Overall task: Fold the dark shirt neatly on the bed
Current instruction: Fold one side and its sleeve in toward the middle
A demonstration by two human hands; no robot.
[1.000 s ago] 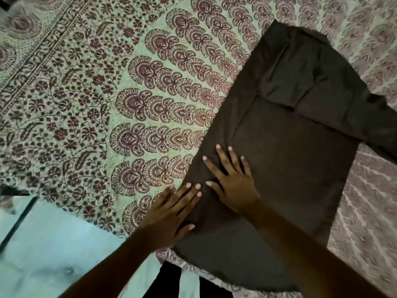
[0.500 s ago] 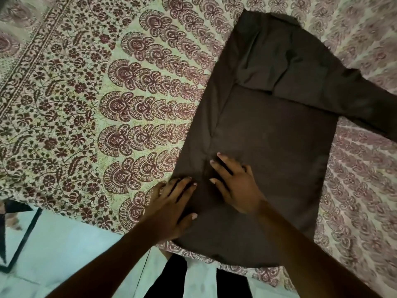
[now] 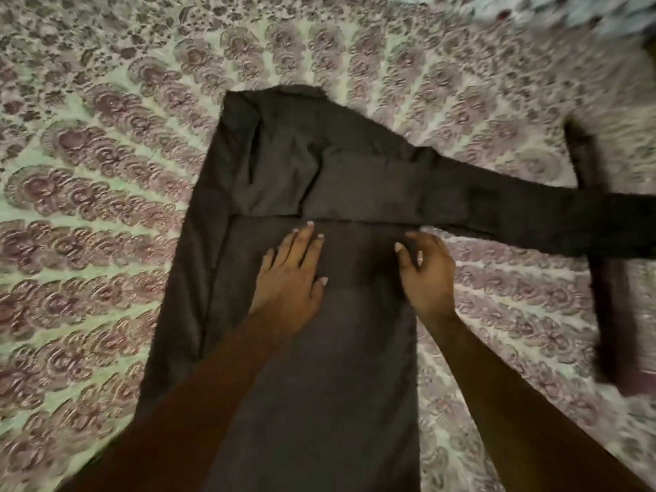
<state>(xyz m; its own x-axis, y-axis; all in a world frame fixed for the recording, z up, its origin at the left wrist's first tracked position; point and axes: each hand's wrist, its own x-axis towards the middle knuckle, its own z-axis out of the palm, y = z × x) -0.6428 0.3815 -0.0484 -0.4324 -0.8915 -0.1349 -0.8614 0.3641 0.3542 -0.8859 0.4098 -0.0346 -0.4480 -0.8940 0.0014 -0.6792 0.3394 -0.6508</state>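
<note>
The dark shirt (image 3: 319, 314) lies spread lengthwise on the patterned bedspread (image 3: 88, 243), its body a long panel running away from the person standing at the near edge. Both hands are on it, about halfway up. The left hand (image 3: 289, 275) is laid flat and open, palm down, fingers reaching forward until the tips touch a straight cross edge of cloth just beyond them. The right hand (image 3: 427, 275) sits at the shirt's right border, fingers curled downward at the edge; whether it has pinched the fabric or only presses on it I cannot tell.

As for progress, it looks partly done. To the left of the left hand a long strip of cloth is already turned in along the side, making a clean straight edge there. Beyond the fingertips the upper part is doubled over and a little rumpled, wanting a smoothing. The sleeve (image 3: 532, 214) has not been dealt with: it stretches out flat, far to the right of the right hand, across the bed. A dark strap-like thing (image 3: 603, 296) lies crossing under or over its end; blur hides which.

So I would judge that the sleeve must come in, the right side be turned, and the length then folded up.
</note>
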